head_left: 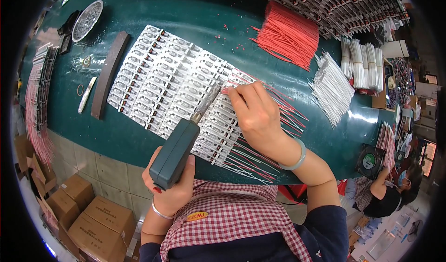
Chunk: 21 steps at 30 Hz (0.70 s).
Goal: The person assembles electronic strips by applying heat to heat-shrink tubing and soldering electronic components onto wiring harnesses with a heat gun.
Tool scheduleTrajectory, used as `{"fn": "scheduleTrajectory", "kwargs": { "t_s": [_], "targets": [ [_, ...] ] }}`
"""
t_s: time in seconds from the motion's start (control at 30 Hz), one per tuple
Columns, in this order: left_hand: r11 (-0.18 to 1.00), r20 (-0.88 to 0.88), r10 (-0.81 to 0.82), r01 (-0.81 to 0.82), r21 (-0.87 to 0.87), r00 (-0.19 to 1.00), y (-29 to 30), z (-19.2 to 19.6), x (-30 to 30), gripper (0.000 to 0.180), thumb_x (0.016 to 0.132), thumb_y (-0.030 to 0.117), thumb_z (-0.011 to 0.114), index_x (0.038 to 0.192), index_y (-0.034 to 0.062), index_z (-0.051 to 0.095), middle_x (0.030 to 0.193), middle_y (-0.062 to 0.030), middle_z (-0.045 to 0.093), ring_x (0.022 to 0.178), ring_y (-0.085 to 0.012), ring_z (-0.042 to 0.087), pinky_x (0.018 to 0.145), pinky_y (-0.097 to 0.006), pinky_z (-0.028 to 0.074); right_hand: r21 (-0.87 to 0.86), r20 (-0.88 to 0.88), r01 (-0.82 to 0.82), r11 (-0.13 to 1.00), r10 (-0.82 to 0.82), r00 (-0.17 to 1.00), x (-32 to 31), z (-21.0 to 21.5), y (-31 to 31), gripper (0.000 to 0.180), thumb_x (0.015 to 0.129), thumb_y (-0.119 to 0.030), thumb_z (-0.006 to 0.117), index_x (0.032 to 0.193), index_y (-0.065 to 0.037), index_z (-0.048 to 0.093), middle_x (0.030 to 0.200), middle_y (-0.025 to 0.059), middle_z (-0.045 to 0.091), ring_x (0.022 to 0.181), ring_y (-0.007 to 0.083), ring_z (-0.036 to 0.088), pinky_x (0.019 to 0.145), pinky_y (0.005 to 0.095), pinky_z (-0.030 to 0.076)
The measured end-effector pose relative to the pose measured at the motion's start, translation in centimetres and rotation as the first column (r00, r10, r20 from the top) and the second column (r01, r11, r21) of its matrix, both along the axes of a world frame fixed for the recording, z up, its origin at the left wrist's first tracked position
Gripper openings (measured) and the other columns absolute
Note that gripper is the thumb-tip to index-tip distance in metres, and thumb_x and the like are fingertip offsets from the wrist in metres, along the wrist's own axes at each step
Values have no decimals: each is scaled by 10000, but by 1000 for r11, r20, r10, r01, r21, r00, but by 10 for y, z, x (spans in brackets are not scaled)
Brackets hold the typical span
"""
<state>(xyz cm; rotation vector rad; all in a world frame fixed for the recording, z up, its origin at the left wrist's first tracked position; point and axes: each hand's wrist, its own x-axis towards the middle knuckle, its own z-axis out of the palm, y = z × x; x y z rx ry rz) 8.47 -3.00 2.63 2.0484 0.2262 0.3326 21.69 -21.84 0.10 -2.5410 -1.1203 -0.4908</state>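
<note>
My left hand (179, 192) is wrapped around a soldering gun with a dark green body (174, 155). Its metal tip points up and away, just above a panel of small white circuit boards (179, 71) lying in rows on the green table. My right hand (258, 116) is closed in a pinch at the right-hand row, close to the tip. A red wire end (225, 90) shows at its fingertips, partly hidden by them. Red and white wires (253, 162) trail from this row toward the right, some beneath my right wrist.
Beyond the panel lie a red wire bundle (288, 37) and loose white wires (331, 88). Finished-looking wired strips (39, 90) hang at the left edge. A dark bar (110, 76), a knife (87, 95) and a metal dish (88, 20) lie left. A co-worker (388, 192) sits right.
</note>
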Motion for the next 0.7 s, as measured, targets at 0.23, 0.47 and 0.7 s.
{"fn": "scheduleTrajectory", "kwargs": {
  "t_s": [0.23, 0.47, 0.7],
  "targets": [
    [999, -24, 17, -18, -27, 1000, 4, -2, -10, 198, 742, -38, 743, 935, -48, 696, 863, -137, 693, 694, -233, 674, 660, -293, 535, 0, -4, 1, 1000, -1, 1000, -1, 3, 1, 232, 733, -8, 659, 950, 73, 671, 848, 104, 555, 793, 233, 550, 616, 308, 506],
    [997, -22, 27, -28, -67, 999, 4, -5, -15, 200, 742, -42, 743, 934, -60, 692, 864, -146, 692, 688, -242, 673, 659, -295, 535, 70, -14, -27, 997, 28, 1000, -8, 0, -1, 332, 706, 6, 649, 1029, 81, 670, 903, 115, 598, 800, 250, 564, 632, 328, 504],
    [1000, 4, -1, 1, -9, 1000, 4, -2, -12, 181, 746, -48, 741, 919, -55, 689, 857, -134, 677, 654, -215, 651, 607, -287, 512, 46, -32, -48, 998, 50, 998, -11, 0, 2, 339, 707, -4, 658, 1026, 111, 666, 856, 111, 572, 797, 236, 540, 626, 313, 496]
  ]
}}
